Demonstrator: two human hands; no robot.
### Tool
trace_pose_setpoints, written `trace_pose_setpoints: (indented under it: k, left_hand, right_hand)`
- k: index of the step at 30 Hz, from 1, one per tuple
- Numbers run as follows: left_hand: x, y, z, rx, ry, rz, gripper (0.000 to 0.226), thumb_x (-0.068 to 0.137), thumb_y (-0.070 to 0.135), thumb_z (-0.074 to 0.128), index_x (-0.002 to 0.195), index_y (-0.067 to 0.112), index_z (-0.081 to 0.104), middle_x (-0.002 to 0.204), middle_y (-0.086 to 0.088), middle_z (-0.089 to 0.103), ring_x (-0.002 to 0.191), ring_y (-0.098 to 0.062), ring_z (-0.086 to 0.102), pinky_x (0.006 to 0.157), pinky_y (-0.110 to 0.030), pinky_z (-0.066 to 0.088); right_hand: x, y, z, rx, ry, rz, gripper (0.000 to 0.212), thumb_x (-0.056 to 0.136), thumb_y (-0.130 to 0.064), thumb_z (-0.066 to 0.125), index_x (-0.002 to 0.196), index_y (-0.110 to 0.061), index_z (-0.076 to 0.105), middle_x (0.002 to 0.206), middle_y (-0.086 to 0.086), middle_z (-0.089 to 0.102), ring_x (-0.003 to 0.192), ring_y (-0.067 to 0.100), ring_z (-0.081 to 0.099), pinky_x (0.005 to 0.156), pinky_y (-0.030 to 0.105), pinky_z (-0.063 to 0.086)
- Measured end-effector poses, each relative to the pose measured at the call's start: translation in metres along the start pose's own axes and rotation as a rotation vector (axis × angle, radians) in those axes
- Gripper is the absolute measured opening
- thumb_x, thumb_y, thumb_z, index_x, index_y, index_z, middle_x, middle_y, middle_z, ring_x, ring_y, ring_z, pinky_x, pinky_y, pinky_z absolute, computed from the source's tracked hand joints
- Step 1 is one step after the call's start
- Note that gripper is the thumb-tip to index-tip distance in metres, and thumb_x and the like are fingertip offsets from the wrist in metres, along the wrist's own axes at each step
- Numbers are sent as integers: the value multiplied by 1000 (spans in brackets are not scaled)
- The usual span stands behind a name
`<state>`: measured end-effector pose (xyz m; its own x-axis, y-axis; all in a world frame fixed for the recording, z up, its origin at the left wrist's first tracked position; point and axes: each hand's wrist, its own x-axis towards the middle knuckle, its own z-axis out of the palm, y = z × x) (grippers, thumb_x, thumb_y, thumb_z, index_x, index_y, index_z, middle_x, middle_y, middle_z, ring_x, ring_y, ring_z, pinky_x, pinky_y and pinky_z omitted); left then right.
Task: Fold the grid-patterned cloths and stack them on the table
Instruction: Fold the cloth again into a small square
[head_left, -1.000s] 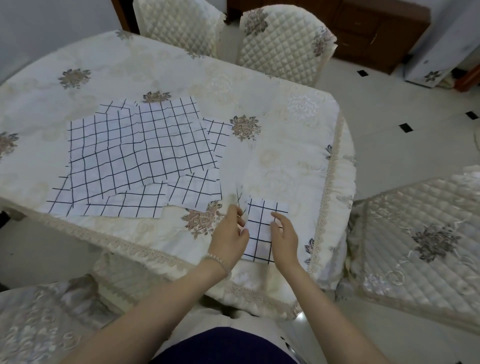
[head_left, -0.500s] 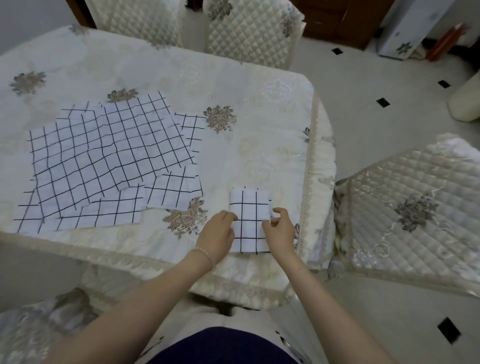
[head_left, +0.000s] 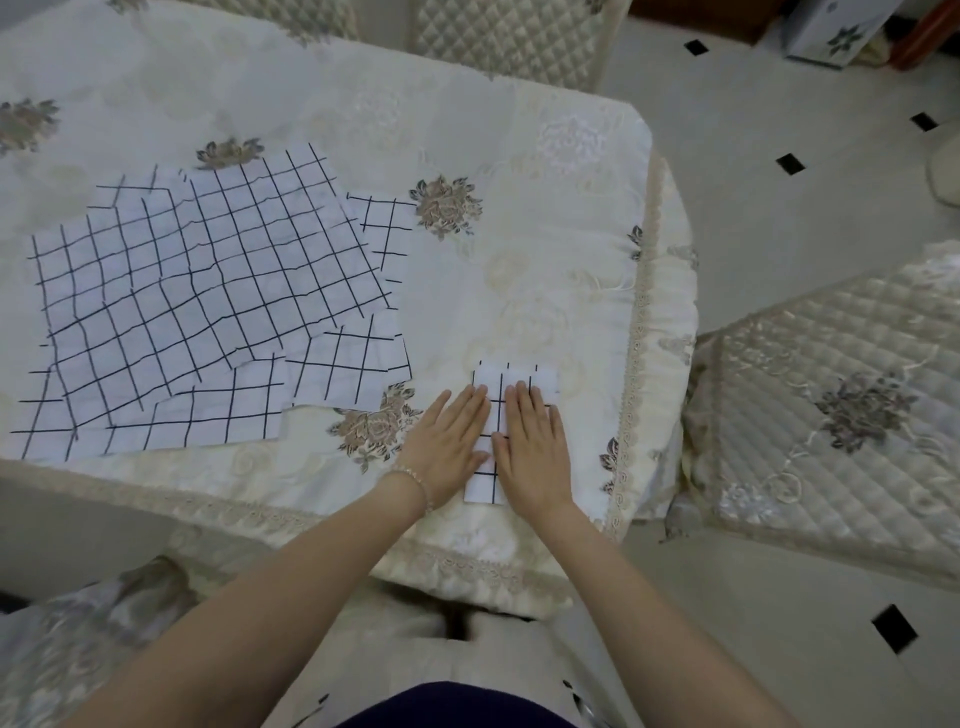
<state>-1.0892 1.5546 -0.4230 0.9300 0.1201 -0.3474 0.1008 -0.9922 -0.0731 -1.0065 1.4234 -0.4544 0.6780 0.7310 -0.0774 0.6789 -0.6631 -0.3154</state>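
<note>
A small folded grid-patterned cloth (head_left: 500, 379) lies near the table's front right corner. My left hand (head_left: 451, 448) and my right hand (head_left: 531, 448) lie side by side flat on it, fingers straight, pressing it down. They cover most of the cloth. To the left, several unfolded grid-patterned cloths (head_left: 202, 306) lie overlapped and spread flat on the table (head_left: 545, 218), apart from both hands.
The table wears a cream floral cover with a lace hem, and its right edge runs just past the folded cloth. A quilted chair (head_left: 831, 436) stands at the right, two more chairs (head_left: 509, 41) at the far side. Tiled floor lies beyond.
Both hands were holding the folded cloth at its edges with curled fingers. They have since opened and now lie flat on top of it. The camera has tilted down and come closer.
</note>
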Motion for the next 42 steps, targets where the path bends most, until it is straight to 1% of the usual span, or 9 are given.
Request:
trace_pose_setpoints:
  k: [4, 7, 11, 15, 23, 27, 34, 37, 42]
  left_hand:
    - [1, -5, 12, -9, 8, 4, 76, 88, 49, -11, 148, 2, -5, 153, -16, -16, 144, -30, -10, 117, -41, -8]
    - [3, -4, 9, 3, 7, 52, 73, 94, 50, 0, 144, -2, -14, 153, -21, -17, 142, -34, -16, 117, -43, -10]
    - [14, -17, -4, 0, -17, 90, 85, 94, 60, 15, 145, 0, -14, 153, -21, -19, 142, -33, -19, 117, -43, -11]
    - [16, -25, -5, 21, -62, 99, 91, 90, 67, 15, 144, 2, -20, 153, -20, -22, 141, -33, -21, 117, -44, -8]
    - [0, -11, 0, 27, -75, 104, 103, 84, 75, 17, 145, -2, -15, 152, -22, -23, 141, -35, -22, 117, -47, -8]
    - [-1, -13, 3, 54, -56, 94, 105, 81, 77, 11, 146, -2, -14, 152, -23, -22, 140, -37, -22, 116, -51, -6]
    - [-1, -17, 4, 65, -42, 130, 110, 79, 81, 16, 142, -2, -19, 149, -21, -27, 141, -37, -19, 116, -51, -3]
    - [-1, -17, 2, 81, -67, 135, 111, 79, 82, 16, 142, -3, -20, 151, -23, -23, 141, -38, -19, 116, -51, -2]
    - [-7, -13, -1, 100, -41, 140, 105, 83, 77, 15, 145, -4, -12, 152, -25, -18, 142, -39, -14, 117, -50, -4]
  right_hand:
    - [-2, 9, 10, -37, -21, -13, 60, 99, -39, 21, 152, -10, 18, 160, 5, 13, 148, 18, 7, 119, 38, 7]
    - [-2, 8, 9, -23, -18, -7, 60, 99, -38, 24, 152, -9, 18, 160, 5, 12, 148, 18, 7, 119, 38, 7]
    - [-2, 8, 9, -25, -10, -12, 61, 99, -39, 24, 152, -9, 18, 160, 7, 12, 148, 18, 5, 119, 39, 7]
    - [-3, 9, 9, -23, -17, -23, 63, 99, -40, 24, 152, -9, 16, 160, 8, 11, 148, 19, 4, 119, 41, 9]
    - [-2, 9, 9, -10, -3, -19, 63, 98, -41, 25, 152, -9, 18, 160, 8, 12, 148, 19, 6, 118, 41, 10]
    - [-2, 9, 10, -32, -17, -19, 63, 99, -42, 24, 152, -10, 16, 160, 7, 9, 148, 18, 3, 119, 41, 9]
    - [-12, 30, 5, -41, -18, -40, 65, 99, -43, 23, 152, -7, 13, 160, 8, 9, 148, 18, 4, 119, 38, 8]
    - [-17, 34, 2, -46, -12, -30, 66, 98, -43, 23, 152, -6, 13, 160, 7, 10, 148, 18, 5, 119, 37, 8]
    - [-17, 32, -1, -46, -29, -25, 67, 98, -43, 23, 152, -5, 14, 160, 8, 11, 148, 18, 5, 119, 37, 7]
